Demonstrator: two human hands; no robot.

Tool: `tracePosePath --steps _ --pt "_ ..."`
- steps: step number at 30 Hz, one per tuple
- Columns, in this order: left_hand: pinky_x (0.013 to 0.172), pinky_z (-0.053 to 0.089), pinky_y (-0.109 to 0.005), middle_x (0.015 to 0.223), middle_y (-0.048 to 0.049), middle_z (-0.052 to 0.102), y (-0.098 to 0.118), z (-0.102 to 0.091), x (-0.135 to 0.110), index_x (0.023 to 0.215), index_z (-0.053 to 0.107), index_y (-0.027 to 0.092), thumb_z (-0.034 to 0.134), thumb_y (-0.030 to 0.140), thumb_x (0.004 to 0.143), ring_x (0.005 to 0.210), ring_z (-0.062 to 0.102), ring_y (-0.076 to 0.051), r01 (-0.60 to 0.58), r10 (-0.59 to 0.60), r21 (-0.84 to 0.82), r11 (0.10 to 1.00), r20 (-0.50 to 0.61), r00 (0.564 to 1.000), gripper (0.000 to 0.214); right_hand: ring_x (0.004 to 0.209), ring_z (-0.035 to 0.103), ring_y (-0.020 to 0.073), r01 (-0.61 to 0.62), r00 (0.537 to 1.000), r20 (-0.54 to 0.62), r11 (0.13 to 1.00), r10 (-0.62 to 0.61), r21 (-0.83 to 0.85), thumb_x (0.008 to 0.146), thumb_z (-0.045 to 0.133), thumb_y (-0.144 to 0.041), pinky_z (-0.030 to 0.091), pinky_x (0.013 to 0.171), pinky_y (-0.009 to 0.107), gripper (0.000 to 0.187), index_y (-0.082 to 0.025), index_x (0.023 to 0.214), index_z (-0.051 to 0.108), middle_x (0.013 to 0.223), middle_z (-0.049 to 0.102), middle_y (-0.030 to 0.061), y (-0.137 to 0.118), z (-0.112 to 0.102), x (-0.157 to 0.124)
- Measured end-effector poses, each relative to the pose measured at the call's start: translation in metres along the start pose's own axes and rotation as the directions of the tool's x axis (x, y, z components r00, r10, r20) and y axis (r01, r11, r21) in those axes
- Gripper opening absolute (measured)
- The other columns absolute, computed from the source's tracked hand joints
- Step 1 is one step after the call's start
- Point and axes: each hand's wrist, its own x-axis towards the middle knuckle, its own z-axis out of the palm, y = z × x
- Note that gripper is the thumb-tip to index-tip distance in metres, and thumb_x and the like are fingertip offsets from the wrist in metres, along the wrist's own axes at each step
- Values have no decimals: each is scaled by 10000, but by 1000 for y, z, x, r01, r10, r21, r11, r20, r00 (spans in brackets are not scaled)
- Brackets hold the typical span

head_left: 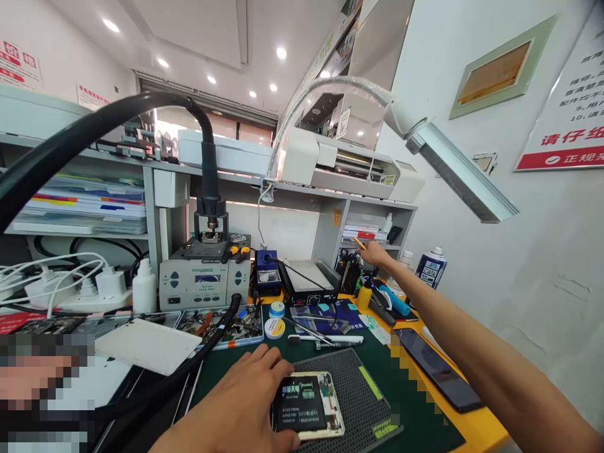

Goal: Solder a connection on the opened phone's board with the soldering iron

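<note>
My left hand (250, 393) grips the left end of an opened phone (336, 409), with fingers along its far edge and the thumb at the near edge. A black battery (304, 406) and part of a circuit board show inside its light frame. The phone lies on a grey perforated pad (358, 402). My right hand (376, 253) is stretched out to the back right, closed around a thin yellow stick-like tool (360, 243). Below that hand stands a holder (350, 272) crowded with dark tools; whether they touch cannot be made out.
A hot-air station (205, 283) and a blue soldering-iron stand (268, 277) stand at the back. Trays of small parts (212, 324), two small round tins and tweezers lie in front. A dark phone (436, 368) rests at right. A black hose (207, 346) crosses the left side.
</note>
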Motion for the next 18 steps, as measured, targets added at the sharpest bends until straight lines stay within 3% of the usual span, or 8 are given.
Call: tracePosePath --steps 6,9,11,14,18 --pt "1006 434 -543 1115 -94 590 3 -2 -5 1255 625 203 677 462 736 1092 529 -336 -9 9 -41 999 -2 1000 582 957 674 226 74 997 13 971 -79 226 972 610 -329 576 801 411 295 -154 1209 611 1178 652 85 12 -2 -62" --pt "981 449 -534 1108 -89 589 1 0 -1 1263 618 201 674 449 746 1070 528 -325 -1 1 -31 1000 5 1000 576 784 672 164 153 977 87 917 -197 368 995 557 -393 567 708 338 271 -143 1027 658 955 690 46 12 10 -111" --pt "979 453 -523 1107 -85 590 1 2 1 1266 618 203 674 444 745 1065 530 -318 9 -9 -17 1000 5 1000 577 612 601 135 200 960 96 883 -264 425 1036 374 -509 509 600 269 527 -146 799 675 673 610 0 8 23 -142" --pt "1000 449 -507 1127 -81 586 -2 5 6 1297 604 216 678 450 740 1088 534 -313 30 -29 -14 999 30 999 609 455 486 123 254 906 189 843 -379 475 1013 333 -585 408 468 245 608 -174 711 663 471 472 -39 1 44 -177" --pt "994 459 -496 1147 -82 602 -9 11 14 1306 608 243 740 453 683 1092 554 -320 50 -54 56 997 71 996 671 451 481 116 345 839 215 794 -500 500 1024 377 -519 388 464 241 516 -188 702 607 501 493 -40 10 70 -198"
